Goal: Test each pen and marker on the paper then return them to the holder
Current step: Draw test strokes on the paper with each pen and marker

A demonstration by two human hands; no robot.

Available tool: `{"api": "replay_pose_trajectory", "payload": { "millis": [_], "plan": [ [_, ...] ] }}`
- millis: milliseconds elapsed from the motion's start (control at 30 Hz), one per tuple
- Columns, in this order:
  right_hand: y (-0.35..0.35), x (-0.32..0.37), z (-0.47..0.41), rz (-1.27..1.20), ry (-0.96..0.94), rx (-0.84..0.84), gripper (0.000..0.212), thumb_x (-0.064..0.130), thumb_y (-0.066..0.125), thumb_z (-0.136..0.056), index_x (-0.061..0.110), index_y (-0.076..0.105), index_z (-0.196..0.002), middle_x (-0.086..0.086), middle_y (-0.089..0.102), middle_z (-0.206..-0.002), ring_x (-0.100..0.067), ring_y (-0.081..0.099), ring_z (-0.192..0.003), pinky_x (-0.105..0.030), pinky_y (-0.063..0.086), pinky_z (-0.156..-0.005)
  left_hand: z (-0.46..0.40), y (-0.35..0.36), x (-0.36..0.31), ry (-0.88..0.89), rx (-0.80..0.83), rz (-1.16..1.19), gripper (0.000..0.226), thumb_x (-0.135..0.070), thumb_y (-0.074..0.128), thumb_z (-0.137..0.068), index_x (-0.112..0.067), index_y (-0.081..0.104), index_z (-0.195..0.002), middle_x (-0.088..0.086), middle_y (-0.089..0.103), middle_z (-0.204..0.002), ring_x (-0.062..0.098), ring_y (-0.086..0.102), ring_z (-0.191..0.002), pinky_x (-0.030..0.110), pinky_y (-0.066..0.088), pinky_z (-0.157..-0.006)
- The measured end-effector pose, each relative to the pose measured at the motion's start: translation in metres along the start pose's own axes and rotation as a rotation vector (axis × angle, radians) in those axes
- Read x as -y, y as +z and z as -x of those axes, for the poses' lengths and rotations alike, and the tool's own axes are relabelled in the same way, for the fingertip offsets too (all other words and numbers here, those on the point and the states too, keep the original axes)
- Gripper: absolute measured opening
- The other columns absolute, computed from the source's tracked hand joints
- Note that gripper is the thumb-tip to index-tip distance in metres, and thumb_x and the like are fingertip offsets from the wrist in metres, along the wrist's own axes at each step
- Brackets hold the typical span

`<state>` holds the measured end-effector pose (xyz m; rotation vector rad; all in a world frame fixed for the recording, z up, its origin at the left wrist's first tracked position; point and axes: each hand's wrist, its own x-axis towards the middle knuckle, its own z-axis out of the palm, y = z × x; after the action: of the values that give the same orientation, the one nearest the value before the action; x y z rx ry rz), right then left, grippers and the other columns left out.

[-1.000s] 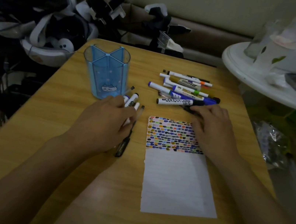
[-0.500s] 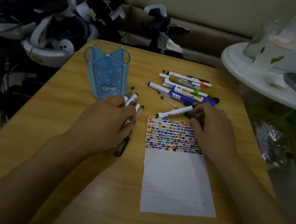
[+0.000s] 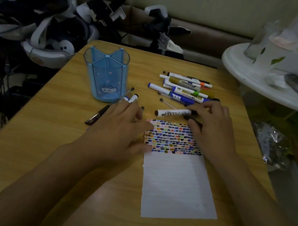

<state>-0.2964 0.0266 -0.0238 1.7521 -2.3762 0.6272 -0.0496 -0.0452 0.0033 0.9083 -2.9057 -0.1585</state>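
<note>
Now that your right hand [image 3: 213,127] has dragged 1 white marker [image 3: 173,112] from the pile to the paper [image 3: 176,179] and pinches its cap end, your left hand [image 3: 122,128] slides over, fingers spread; test it next, holder [image 3: 104,74] empty.

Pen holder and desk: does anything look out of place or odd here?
The blue holder stands upright but looks empty, while markers lie in a loose pile beyond the paper. One dark pen lies apart, askew, left of the left hand. Nothing spilled.

likely a home: sofa [image 3: 181,4], cluttered wooden table [image 3: 40,154].
</note>
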Motion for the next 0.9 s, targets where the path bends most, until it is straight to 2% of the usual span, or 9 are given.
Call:
{"api": "replay_pose_trajectory", "payload": {
  "millis": [233,367,467,533,633,700,767,833,900],
  "plan": [
    [-0.003,0.003,-0.001,-0.019,0.021,-0.007,0.023,0.028,0.070,-0.091,0.028,0.061,-0.112,0.005,0.061,-0.114,-0.015,0.049,-0.108,-0.026,0.036,-0.086,-0.001,0.003,0.001,-0.003,0.038,-0.014,0.073,-0.080,0.040,-0.081,-0.043,0.039,-0.143,-0.009,0.035,-0.134,0.012,0.024,-0.127,0.033,0.025,-0.106],
    [-0.008,0.007,-0.002,-0.132,0.065,-0.074,0.017,0.028,0.070,-0.091,0.030,0.063,-0.107,0.012,0.058,-0.105,-0.011,0.051,-0.102,-0.030,0.044,-0.084,-0.001,0.003,0.001,0.006,0.027,-0.037,0.074,-0.080,0.038,-0.080,-0.041,0.040,-0.143,-0.009,0.036,-0.134,0.013,0.025,-0.127,0.035,0.025,-0.108],
    [-0.018,0.018,0.000,-0.421,0.171,-0.099,0.013,0.023,0.066,-0.095,0.029,0.062,-0.106,0.016,0.058,-0.100,0.003,0.055,-0.094,-0.008,0.042,-0.075,-0.004,0.003,-0.002,-0.011,-0.039,0.004,0.063,-0.074,0.041,-0.083,-0.035,0.049,-0.132,-0.008,0.042,-0.128,0.015,0.031,-0.122,0.035,0.030,-0.103],
    [-0.024,0.026,0.003,-0.565,0.151,-0.045,0.012,0.020,0.064,-0.096,0.029,0.062,-0.103,0.021,0.060,-0.095,0.014,0.057,-0.088,0.000,0.041,-0.068,-0.005,0.000,-0.007,-0.032,-0.194,0.152,0.043,-0.065,0.048,-0.085,-0.028,0.050,-0.108,-0.007,0.048,-0.109,0.015,0.040,-0.107,0.032,0.036,-0.087],
    [-0.031,0.032,0.010,-0.581,0.070,0.081,0.012,0.019,0.064,-0.096,0.029,0.064,-0.102,0.021,0.062,-0.094,0.012,0.058,-0.090,-0.003,0.043,-0.072,-0.005,-0.009,-0.010,-0.115,-0.406,0.429,0.036,-0.052,0.059,-0.087,-0.026,0.043,-0.106,-0.010,0.050,-0.096,0.009,0.045,-0.090,0.026,0.039,-0.071],
    [-0.034,0.034,0.017,-0.564,0.042,0.118,0.012,0.019,0.063,-0.096,0.028,0.066,-0.104,0.017,0.065,-0.097,0.006,0.059,-0.094,-0.009,0.045,-0.077,-0.004,-0.014,-0.009,-0.132,-0.413,0.492,0.042,-0.046,0.058,-0.090,-0.031,0.041,-0.126,-0.011,0.056,-0.102,0.008,0.051,-0.097,0.027,0.043,-0.076],
    [-0.036,0.036,0.024,-0.546,0.021,0.139,0.012,0.019,0.063,-0.097,0.027,0.066,-0.105,0.015,0.066,-0.099,0.004,0.060,-0.096,-0.012,0.045,-0.079,-0.003,-0.014,-0.010,-0.126,-0.365,0.432,0.041,-0.038,0.056,-0.094,-0.032,0.046,-0.134,-0.014,0.054,-0.096,0.008,0.050,-0.093,0.023,0.039,-0.072],
    [-0.037,0.035,0.029,-0.520,0.005,0.184,0.012,0.020,0.063,-0.097,0.028,0.066,-0.105,0.017,0.066,-0.100,0.005,0.059,-0.096,-0.013,0.045,-0.080,-0.002,-0.013,-0.010,-0.102,-0.346,0.371,0.025,-0.031,0.055,-0.096,-0.028,0.058,-0.121,-0.011,0.053,-0.088,0.008,0.047,-0.081,0.018,0.032,-0.061],
    [-0.039,0.034,0.033,-0.503,-0.016,0.233,0.011,0.025,0.064,-0.096,0.032,0.066,-0.104,0.018,0.066,-0.100,0.004,0.059,-0.096,-0.018,0.048,-0.080,-0.001,-0.013,-0.010,-0.071,-0.336,0.375,0.017,-0.028,0.056,-0.096,-0.025,0.061,-0.111,-0.003,0.059,-0.087,0.011,0.050,-0.076,0.022,0.035,-0.058]
  ]
}}
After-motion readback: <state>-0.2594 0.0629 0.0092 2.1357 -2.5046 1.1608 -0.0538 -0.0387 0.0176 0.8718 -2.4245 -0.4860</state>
